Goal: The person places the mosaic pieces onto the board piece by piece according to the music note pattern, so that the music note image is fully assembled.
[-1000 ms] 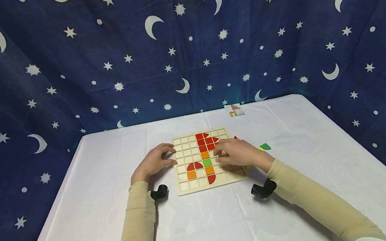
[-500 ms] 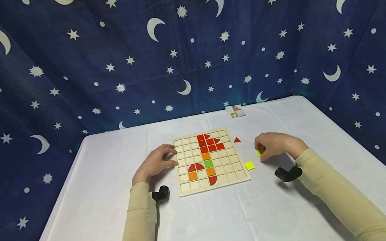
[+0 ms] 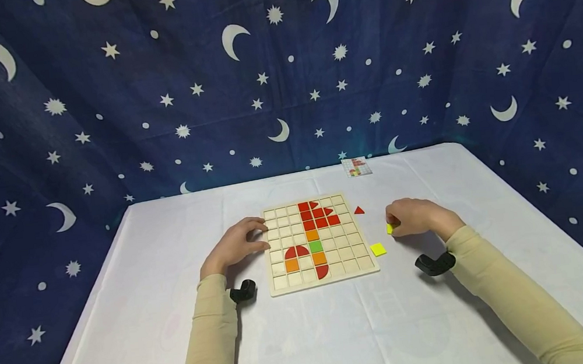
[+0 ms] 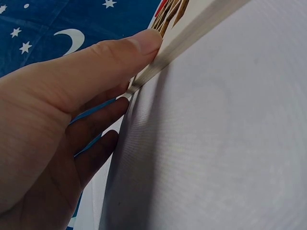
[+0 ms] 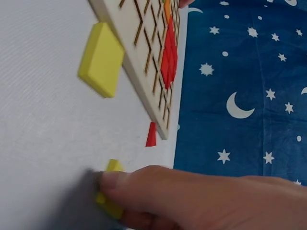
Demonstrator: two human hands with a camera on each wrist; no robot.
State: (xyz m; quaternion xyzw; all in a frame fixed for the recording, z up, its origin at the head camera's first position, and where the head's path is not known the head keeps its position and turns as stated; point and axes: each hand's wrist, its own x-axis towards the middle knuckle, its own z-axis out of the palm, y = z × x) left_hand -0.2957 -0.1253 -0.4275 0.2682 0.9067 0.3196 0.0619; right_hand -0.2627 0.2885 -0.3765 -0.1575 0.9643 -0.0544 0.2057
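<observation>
My left hand rests against the left edge of a wooden grid board, thumb and fingers loosely bent and spaced along it. In the left wrist view, the thumb touches the board's rim. Right of the board, my right hand pinches a yellow tile between thumb and fingers, low over the table; its shape is partly covered. Set in the board are red squares, red triangles, red quarter-rounds, orange squares and a green square.
A yellow square tile lies just off the board's right edge, and a red triangle is farther up. At the table's back lies a pattern card. A starry blue curtain hangs behind the white-covered table.
My right hand has moved off the board to the right and now pinches a yellow tile. The green piece seen there earlier is out of sight. My left hand stays at the edge.
</observation>
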